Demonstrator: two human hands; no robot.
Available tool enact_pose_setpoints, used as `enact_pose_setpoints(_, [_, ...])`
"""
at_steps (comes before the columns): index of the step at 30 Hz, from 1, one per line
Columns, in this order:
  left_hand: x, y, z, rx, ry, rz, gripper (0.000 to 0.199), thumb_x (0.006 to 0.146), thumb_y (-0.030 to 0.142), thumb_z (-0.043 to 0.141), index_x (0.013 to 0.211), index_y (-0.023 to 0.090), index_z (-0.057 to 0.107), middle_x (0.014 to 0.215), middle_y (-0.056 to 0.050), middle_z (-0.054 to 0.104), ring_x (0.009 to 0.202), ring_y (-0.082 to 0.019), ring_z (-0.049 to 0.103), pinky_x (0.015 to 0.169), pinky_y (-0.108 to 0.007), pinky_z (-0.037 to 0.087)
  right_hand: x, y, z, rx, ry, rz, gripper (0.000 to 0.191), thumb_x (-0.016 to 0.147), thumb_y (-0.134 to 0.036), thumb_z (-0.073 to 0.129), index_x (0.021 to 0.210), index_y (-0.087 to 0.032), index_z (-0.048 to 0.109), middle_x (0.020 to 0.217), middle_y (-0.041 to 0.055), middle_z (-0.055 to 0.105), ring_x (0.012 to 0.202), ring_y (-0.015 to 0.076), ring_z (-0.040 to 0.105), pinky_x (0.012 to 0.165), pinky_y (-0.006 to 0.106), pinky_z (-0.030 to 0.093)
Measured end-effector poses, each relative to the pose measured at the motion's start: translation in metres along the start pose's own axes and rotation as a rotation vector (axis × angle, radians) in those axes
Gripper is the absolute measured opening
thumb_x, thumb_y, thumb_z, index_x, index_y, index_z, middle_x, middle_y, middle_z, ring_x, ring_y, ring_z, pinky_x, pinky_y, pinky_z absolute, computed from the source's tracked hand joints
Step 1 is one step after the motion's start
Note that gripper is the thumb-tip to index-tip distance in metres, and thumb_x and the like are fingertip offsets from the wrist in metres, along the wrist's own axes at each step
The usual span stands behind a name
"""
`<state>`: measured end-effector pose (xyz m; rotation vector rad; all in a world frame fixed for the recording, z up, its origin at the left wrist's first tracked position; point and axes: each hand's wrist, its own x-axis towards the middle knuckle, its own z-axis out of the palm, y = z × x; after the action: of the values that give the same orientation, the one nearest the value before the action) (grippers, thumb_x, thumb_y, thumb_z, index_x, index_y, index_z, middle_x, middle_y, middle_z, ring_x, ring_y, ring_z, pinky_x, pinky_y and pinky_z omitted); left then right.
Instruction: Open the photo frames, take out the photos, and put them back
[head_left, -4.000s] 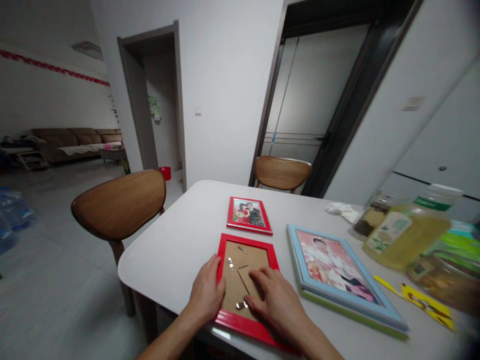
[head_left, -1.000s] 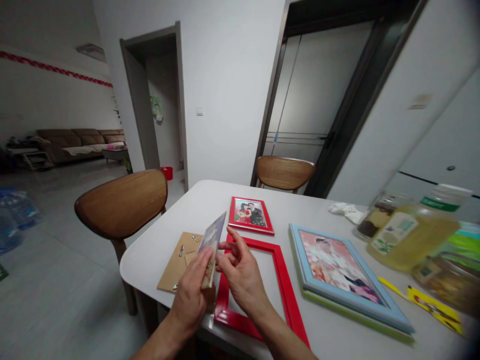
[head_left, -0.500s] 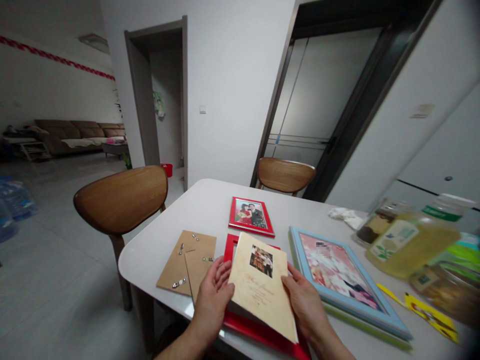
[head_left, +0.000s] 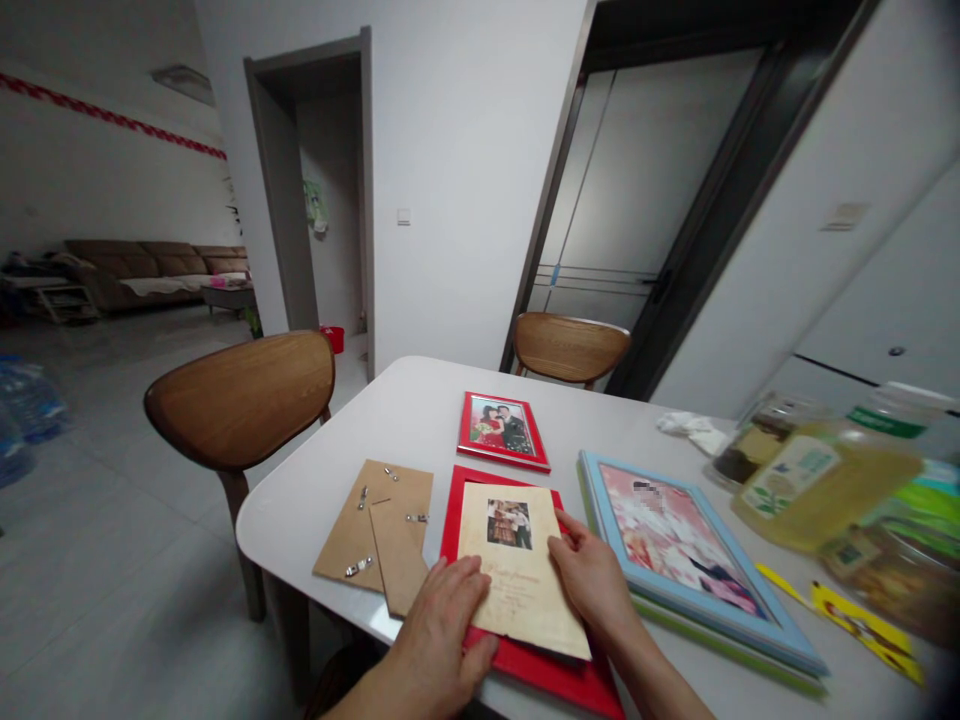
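Observation:
A cream printed sheet (head_left: pixel 525 585) with a small photo lies over a red frame (head_left: pixel 452 515) near the front edge of the table. My left hand (head_left: pixel 442 630) rests on the sheet's left edge and the frame, fingers stretched out. On the right, my right hand (head_left: pixel 592 575) grips the sheet's edge between thumb and fingers. Brown backing boards (head_left: pixel 345 535) with metal clips lie to the left. Behind the sheet is a smaller red frame (head_left: pixel 540 455) with a couple's photo. Stacked blue and green frames (head_left: pixel 596 505) lie to the right.
The white table (head_left: pixel 300 480) has wooden chairs at its left (head_left: pixel 247 395) and far side (head_left: pixel 574 345). At the right stand a bottle of yellow liquid (head_left: pixel 832 480) and jars (head_left: pixel 772 430), with a yellow packet (head_left: pixel 870 630) in front and crumpled tissue (head_left: pixel 690 430) behind.
The cream sheet has gone from tilted above the red frame to lying over it. My left hand has moved down and turned palm down, letting go of the sheet's edge.

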<state>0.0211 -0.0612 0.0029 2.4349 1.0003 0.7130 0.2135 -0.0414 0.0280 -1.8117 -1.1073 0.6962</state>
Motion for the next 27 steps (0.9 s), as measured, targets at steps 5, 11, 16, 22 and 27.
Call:
enact_pose_setpoints(5, [-0.001,0.000,-0.004,0.024,-0.029,0.015,0.046,0.071,0.017,0.051,0.115,0.009,0.041,0.125,-0.018,0.040,0.117,-0.025,0.034,0.097,-0.048,0.027,0.006,0.006,0.000,-0.116,-0.015,-0.068,0.045,0.068,-0.023,0.037,0.109,-0.009,0.050,0.078,0.0063,0.065,0.065,0.0170,0.059,0.059,0.025,0.043])
enact_pose_setpoints(11, [0.002,0.009,-0.008,0.032,-0.049,0.009,0.038,0.073,0.020,0.049,0.110,0.011,0.047,0.121,-0.016,0.046,0.115,-0.026,0.038,0.098,-0.048,0.026,0.004,0.006,0.003,-0.651,0.047,-0.257,0.036,0.073,-0.030,0.038,0.098,-0.010,0.056,0.088,0.0136,0.059,0.079,0.0222,0.056,0.071,0.032,0.039])
enact_pose_setpoints(16, [-0.004,-0.001,-0.020,0.024,-0.040,0.001,0.045,0.073,0.022,0.051,0.117,0.015,0.042,0.126,-0.013,0.041,0.118,-0.024,0.034,0.098,-0.045,0.027,0.003,0.015,0.004,-0.826,0.090,-0.334,0.035,0.074,-0.032,0.040,0.098,-0.012,0.055,0.085,0.0118,0.054,0.076,0.0210,0.053,0.068,0.031,0.039])
enact_pose_setpoints(22, [-0.046,-0.073,-0.057,0.342,0.086,-0.218,0.057,0.074,0.040,0.052,0.124,0.019,0.034,0.131,-0.013,0.034,0.120,-0.028,0.029,0.096,-0.051,0.022,-0.020,-0.008,0.023,-0.588,-0.025,-0.490,0.034,0.075,-0.027,0.041,0.103,-0.014,0.053,0.097,0.0111,0.053,0.088,0.0197,0.050,0.077,0.031,0.037])
enact_pose_setpoints(27, [-0.076,-0.096,-0.063,0.434,0.083,-0.086,0.062,0.072,0.038,0.055,0.127,0.021,0.029,0.130,-0.011,0.035,0.118,-0.026,0.034,0.094,-0.044,0.032,-0.063,-0.046,0.081,-0.567,-0.274,-0.693,0.028,0.068,-0.036,0.052,0.090,-0.021,0.057,0.087,0.0075,0.057,0.087,0.0234,0.046,0.079,0.038,0.032])
